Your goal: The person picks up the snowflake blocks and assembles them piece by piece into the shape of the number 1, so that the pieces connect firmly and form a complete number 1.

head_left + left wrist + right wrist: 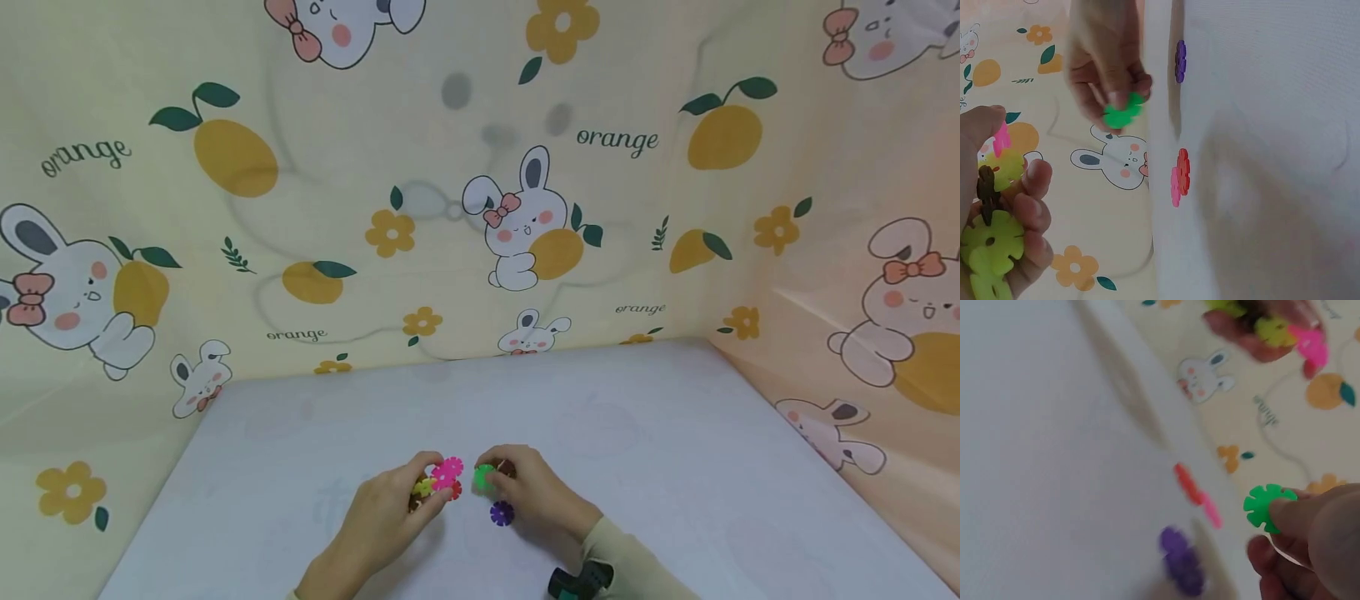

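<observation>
My left hand (378,512) grips a chain of joined notched plastic discs. A pink disc (447,472) is at one end, then a yellow disc (1007,172), a brown disc (986,190) and yellow-green discs (992,240). Thumb and fingers of my right hand (543,492) pinch a single green disc (1266,506), held up apart from the chain. Below the hands, a purple disc (502,513) lies on the table near the right hand. A red disc (1184,172) and a pink disc (1175,186) lie together there, partly hidden in the head view.
The white table (637,425) stretches out around both hands. A cream cloth (337,200) printed with rabbits and oranges hangs behind it and along the sides. A dark strap (581,581) sits on the right wrist, over a beige sleeve (633,554).
</observation>
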The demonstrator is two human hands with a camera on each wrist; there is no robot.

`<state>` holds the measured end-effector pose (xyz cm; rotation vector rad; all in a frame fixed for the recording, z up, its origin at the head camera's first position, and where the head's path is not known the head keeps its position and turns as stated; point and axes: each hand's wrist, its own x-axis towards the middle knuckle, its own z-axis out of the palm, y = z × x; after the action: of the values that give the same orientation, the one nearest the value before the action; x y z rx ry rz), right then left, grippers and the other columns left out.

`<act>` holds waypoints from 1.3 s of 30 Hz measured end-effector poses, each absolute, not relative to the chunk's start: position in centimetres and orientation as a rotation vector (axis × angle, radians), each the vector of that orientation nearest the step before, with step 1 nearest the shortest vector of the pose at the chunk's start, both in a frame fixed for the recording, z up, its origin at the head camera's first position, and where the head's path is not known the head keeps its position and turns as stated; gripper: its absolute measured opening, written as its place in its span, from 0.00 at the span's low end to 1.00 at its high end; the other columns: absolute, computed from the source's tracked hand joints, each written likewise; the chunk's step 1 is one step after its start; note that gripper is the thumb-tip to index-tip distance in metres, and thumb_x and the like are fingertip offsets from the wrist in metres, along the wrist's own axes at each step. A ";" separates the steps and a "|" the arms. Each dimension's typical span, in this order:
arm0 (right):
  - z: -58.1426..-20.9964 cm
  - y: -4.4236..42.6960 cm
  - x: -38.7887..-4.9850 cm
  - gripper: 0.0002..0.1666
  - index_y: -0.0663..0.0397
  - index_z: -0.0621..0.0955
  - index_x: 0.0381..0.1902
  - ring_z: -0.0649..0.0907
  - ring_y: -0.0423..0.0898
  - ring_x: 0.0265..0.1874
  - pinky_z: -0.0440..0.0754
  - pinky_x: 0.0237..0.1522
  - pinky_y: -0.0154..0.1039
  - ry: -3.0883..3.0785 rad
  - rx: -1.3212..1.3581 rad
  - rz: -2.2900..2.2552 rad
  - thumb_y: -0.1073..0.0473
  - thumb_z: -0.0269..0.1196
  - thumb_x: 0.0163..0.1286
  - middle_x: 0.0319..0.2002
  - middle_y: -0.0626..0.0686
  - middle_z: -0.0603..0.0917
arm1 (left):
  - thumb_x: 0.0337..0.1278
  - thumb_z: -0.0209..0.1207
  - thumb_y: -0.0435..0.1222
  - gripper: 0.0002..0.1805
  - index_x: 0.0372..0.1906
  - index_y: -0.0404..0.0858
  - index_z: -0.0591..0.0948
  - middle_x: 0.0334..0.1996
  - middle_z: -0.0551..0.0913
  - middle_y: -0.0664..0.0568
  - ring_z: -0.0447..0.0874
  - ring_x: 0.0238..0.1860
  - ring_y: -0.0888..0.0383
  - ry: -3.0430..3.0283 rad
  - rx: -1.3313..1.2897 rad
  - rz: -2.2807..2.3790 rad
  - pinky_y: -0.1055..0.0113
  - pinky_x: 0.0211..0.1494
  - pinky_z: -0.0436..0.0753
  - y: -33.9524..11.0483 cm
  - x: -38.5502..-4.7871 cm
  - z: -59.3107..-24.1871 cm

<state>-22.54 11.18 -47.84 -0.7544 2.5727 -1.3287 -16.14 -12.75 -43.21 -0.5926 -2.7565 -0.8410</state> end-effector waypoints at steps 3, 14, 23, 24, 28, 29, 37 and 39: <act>-47.0 11.1 -22.4 0.14 0.61 0.81 0.55 0.85 0.45 0.33 0.85 0.38 0.33 2.465 -0.757 -1.480 0.69 0.60 0.73 0.43 0.56 0.85 | 0.64 0.65 0.49 0.21 0.58 0.45 0.80 0.26 0.84 0.63 0.66 0.23 0.73 -2.752 -0.603 -0.826 0.77 0.31 0.72 -12.7 -16.1 -43.3; -44.3 10.8 -21.4 0.11 0.68 0.74 0.49 0.89 0.45 0.31 0.87 0.39 0.39 2.106 -0.764 -1.858 0.65 0.59 0.75 0.42 0.62 0.79 | 0.66 0.64 0.50 0.20 0.57 0.45 0.80 0.27 0.83 0.64 0.67 0.25 0.73 -2.742 -0.625 -0.827 0.76 0.32 0.74 -12.4 -16.0 -43.4; -42.8 10.7 -20.4 0.17 0.67 0.75 0.58 0.86 0.37 0.30 0.83 0.39 0.30 2.045 -0.734 -1.941 0.67 0.58 0.74 0.42 0.55 0.82 | 0.66 0.63 0.52 0.21 0.57 0.45 0.81 0.26 0.81 0.65 0.67 0.24 0.74 -2.694 -0.627 -0.897 0.77 0.31 0.73 -12.3 -15.7 -43.2; -42.7 10.7 -20.3 0.17 0.67 0.74 0.58 0.86 0.37 0.30 0.83 0.39 0.30 2.038 -0.730 -1.957 0.67 0.58 0.74 0.41 0.53 0.82 | 0.66 0.64 0.51 0.21 0.56 0.45 0.81 0.24 0.79 0.66 0.66 0.24 0.74 -2.680 -0.629 -0.918 0.77 0.30 0.72 -12.2 -15.6 -43.2; -42.2 10.5 -19.9 0.16 0.68 0.74 0.55 0.85 0.36 0.30 0.85 0.38 0.30 2.012 -0.724 -2.021 0.66 0.60 0.73 0.38 0.47 0.84 | 0.64 0.66 0.48 0.18 0.55 0.47 0.81 0.21 0.71 0.69 0.63 0.23 0.75 -2.628 -0.641 -1.005 0.77 0.27 0.69 -12.1 -15.4 -43.0; -42.0 10.4 -19.7 0.15 0.68 0.75 0.54 0.85 0.36 0.31 0.85 0.39 0.30 2.012 -0.729 -2.029 0.66 0.60 0.73 0.38 0.46 0.84 | 0.63 0.66 0.47 0.18 0.55 0.47 0.81 0.20 0.70 0.69 0.63 0.22 0.75 -2.615 -0.643 -1.026 0.77 0.26 0.69 -12.1 -15.3 -43.0; -41.8 10.1 -19.2 0.13 0.68 0.80 0.53 0.84 0.37 0.31 0.86 0.39 0.32 2.098 -0.900 -2.022 0.68 0.60 0.73 0.39 0.63 0.86 | 0.64 0.66 0.45 0.16 0.53 0.44 0.85 0.21 0.71 0.68 0.64 0.22 0.75 -2.525 -0.650 -1.143 0.77 0.25 0.71 -11.9 -15.3 -42.6; -41.8 10.1 -19.1 0.13 0.68 0.80 0.53 0.84 0.37 0.32 0.85 0.40 0.32 2.117 -0.915 -2.016 0.68 0.60 0.73 0.41 0.69 0.84 | 0.64 0.66 0.45 0.16 0.53 0.43 0.85 0.21 0.72 0.68 0.64 0.22 0.75 -2.514 -0.661 -1.155 0.77 0.24 0.71 -11.9 -15.3 -42.6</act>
<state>-19.12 10.05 -41.82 -0.9148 2.1173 -2.0158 -15.26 -11.91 -42.62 -0.6614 -2.5145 -1.1553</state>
